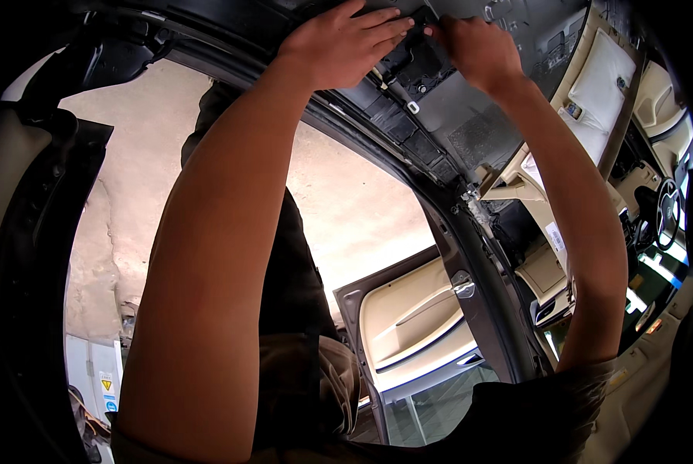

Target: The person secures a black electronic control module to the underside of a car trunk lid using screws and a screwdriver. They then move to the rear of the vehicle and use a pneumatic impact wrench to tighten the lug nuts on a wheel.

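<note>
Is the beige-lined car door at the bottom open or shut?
Open: the door stands swung out, floor visible between it and the sill.

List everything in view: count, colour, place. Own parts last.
Open door: 1, cream inner panel, lower centre
Door glass: 1, greyish, below the cream panel
Further door panel: 1, cream, upper right
Steering wheel: 1, black, right
White-covered trim: 1, white, upper right
Car-body panel: 1, dark grey, upper centre
Ground: 1, pale beige, left and centre
Cabinet: 1, whitish grey, lower left
Stickers: at least 2, yellow and blue, on cabinet
Dark rim areas: too dark to itemise
Trousers: 1 pair, dark, lower centre
Forearms: 2, bare, left and right
Left hand: 1, bare, top centre
Right hand: 1, bare, right of it
</note>
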The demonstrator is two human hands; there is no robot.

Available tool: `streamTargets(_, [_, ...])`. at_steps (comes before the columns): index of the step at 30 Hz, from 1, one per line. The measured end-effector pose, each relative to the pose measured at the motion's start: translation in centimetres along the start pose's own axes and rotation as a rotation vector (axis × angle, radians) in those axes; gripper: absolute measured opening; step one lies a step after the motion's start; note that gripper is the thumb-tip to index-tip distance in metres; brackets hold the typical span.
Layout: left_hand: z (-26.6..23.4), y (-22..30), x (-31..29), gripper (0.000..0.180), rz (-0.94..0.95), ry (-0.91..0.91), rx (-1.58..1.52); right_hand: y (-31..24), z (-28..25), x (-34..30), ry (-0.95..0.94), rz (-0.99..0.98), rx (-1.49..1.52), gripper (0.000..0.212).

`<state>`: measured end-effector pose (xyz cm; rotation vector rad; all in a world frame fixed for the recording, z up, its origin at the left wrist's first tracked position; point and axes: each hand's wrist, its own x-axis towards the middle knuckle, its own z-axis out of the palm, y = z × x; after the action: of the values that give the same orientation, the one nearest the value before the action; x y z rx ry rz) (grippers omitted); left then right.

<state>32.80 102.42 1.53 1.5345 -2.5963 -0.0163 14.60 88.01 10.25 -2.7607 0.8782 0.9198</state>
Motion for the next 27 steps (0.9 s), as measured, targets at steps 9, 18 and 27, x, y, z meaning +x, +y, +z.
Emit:
streamTargets(9, [-0.1,0.0,0.1,0.061,-0.011,0.044,-0.064,1.8,1.2,2.1,0.189,-0.479,-0.317,0.020])
streamTargets(18, [-0.8,0.1,0.6,0.062,-0.007,-0.061,-0.080,-1.0,1.4,2.5,-0.488,0.983,1.772,0.038])
streamTargets(27, [-0.7,-0.1,0.3,0.064,0.007,-0.026,-0.100,-1.7,-0.6,-0.2,-0.131,0.141,-0.015,0.038])
